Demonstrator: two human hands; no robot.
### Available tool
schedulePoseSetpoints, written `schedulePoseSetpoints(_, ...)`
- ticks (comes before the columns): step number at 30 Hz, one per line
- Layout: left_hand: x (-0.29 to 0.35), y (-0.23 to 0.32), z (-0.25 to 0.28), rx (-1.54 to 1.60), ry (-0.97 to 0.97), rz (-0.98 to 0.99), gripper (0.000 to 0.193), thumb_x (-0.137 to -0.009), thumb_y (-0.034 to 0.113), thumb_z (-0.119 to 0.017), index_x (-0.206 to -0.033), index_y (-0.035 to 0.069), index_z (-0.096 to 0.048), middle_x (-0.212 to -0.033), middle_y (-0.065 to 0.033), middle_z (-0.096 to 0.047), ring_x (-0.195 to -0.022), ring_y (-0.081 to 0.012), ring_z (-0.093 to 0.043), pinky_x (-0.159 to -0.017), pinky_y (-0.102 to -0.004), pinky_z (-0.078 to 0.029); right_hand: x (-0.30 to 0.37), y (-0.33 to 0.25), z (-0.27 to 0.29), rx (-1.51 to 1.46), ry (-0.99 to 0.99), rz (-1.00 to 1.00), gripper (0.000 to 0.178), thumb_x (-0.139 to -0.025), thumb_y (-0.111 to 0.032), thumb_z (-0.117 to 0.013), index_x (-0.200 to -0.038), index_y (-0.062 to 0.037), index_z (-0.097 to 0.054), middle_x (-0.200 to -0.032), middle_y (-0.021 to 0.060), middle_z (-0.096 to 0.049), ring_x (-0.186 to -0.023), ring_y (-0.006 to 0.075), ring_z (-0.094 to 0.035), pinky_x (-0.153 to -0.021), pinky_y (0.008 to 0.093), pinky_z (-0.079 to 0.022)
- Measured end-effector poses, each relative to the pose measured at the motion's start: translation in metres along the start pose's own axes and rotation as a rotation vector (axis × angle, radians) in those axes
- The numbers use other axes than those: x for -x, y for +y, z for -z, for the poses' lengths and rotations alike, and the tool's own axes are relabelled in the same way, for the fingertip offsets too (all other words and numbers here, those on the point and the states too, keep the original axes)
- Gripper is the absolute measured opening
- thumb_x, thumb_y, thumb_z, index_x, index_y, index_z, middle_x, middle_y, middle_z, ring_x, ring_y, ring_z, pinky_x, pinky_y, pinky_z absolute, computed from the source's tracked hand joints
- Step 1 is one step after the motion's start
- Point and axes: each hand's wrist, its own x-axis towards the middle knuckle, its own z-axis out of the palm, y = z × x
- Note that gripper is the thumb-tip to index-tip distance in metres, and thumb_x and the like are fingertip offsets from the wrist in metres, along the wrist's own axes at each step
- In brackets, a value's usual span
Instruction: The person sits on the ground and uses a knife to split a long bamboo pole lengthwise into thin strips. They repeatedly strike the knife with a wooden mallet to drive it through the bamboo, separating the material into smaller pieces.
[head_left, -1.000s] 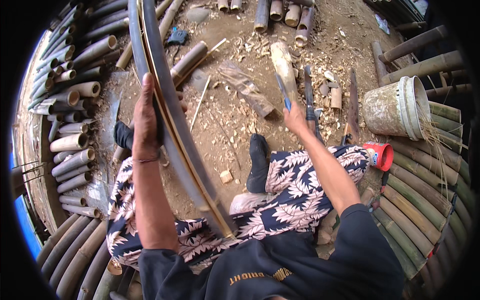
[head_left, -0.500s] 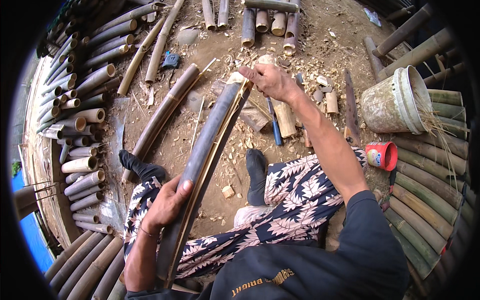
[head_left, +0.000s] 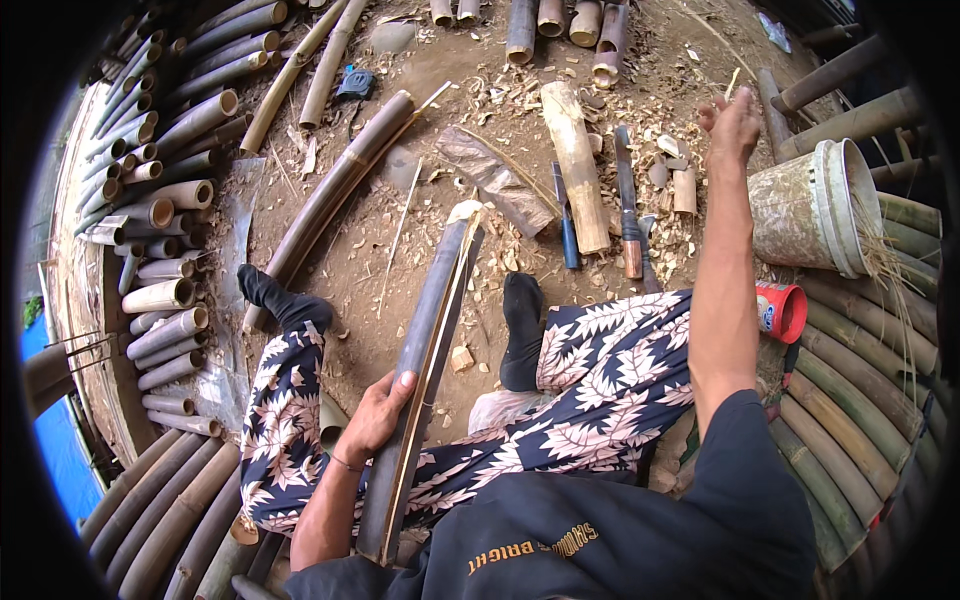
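My left hand [head_left: 372, 420] is wrapped round a dark bamboo tube [head_left: 428, 310] that slants up from my lap. A long pale split runs down the tube's right side, showing raw, fibrous edges. My right hand [head_left: 734, 127] is raised off to the right, away from the tube, with its fingers apart. By its fingertips is a thin pale sliver [head_left: 733, 82]; whether they touch it I cannot tell. On the ground beyond the tube lie a blue-handled tool [head_left: 568, 235], a wooden-handled knife [head_left: 629, 205] and a peeled wooden billet [head_left: 577, 170].
Bamboo tubes [head_left: 165, 295] are stacked at the left, and another long tube [head_left: 335, 195] lies before them. A whitish bucket [head_left: 800, 210] and a red tub [head_left: 785, 312] stand at the right beside a bamboo slat surface [head_left: 850, 420]. Wood chips, a flat wood block [head_left: 500, 180] and a tape measure [head_left: 355, 83] lie on the soil.
My right hand has left the tube's upper end and swung to the right. The tube has dropped lower, its upper end nearer me, with my left hand still round it.
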Motion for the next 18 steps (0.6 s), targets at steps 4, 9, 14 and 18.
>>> schedulePoseSetpoints(4,0.0,0.011,-0.006,0.047,-0.047,-0.027,0.059,-0.102,0.057,-0.047,-0.114,0.0,-0.056,-0.085,-0.0125,-0.068,-0.069,-0.0198,-0.069,-0.06,-0.0341,-0.06,0.091,0.021,-0.009,0.587,-0.974,0.153,0.069,-0.095,-0.024,-0.059,-0.155,-0.0072,-0.029,-0.14,0.022,-0.048,-0.095,0.0231,-0.067,-0.097,0.0426,-0.054)
schedulePoseSetpoints(9,0.007,0.018,-0.012,0.047,-0.088,-0.018,0.064,-0.1,0.061,-0.047,-0.116,0.0,-0.056,-0.085,-0.0149,-0.069,-0.067,-0.0205,-0.07,-0.06,-0.0327,-0.059,0.181,0.045,-0.006,0.443,-1.29,0.907,0.064,-0.084,-0.021,-0.072,-0.143,-0.0229,-0.049,-0.134,0.011,-0.05,-0.111,0.0277,-0.061,-0.094,0.0412,-0.057)
schedulePoseSetpoints(14,0.015,0.028,-0.015,-0.044,-0.151,0.055,0.065,-0.099,0.061,-0.049,-0.119,0.0,-0.058,-0.088,-0.0107,-0.068,-0.071,-0.0158,-0.067,-0.066,-0.0296,-0.055,0.173,0.06,-0.008,0.238,-1.34,1.185,0.029,-0.08,-0.008,-0.068,-0.109,-0.0099,-0.065,-0.113,0.0066,-0.06,-0.1,0.026,-0.064,-0.075,0.0346,-0.059)
schedulePoseSetpoints(18,0.015,0.006,-0.012,-0.099,-0.205,0.075,0.067,-0.1,0.061,-0.05,-0.122,-0.001,-0.06,-0.095,-0.008,-0.068,-0.08,-0.0124,-0.064,-0.074,-0.029,-0.053,0.169,0.058,0.005,0.275,-1.399,1.151,0.003,-0.084,-0.005,-0.062,-0.087,-0.0049,-0.061,-0.089,0.0068,-0.063,-0.083,0.0203,-0.066,-0.061,0.0323,-0.058)
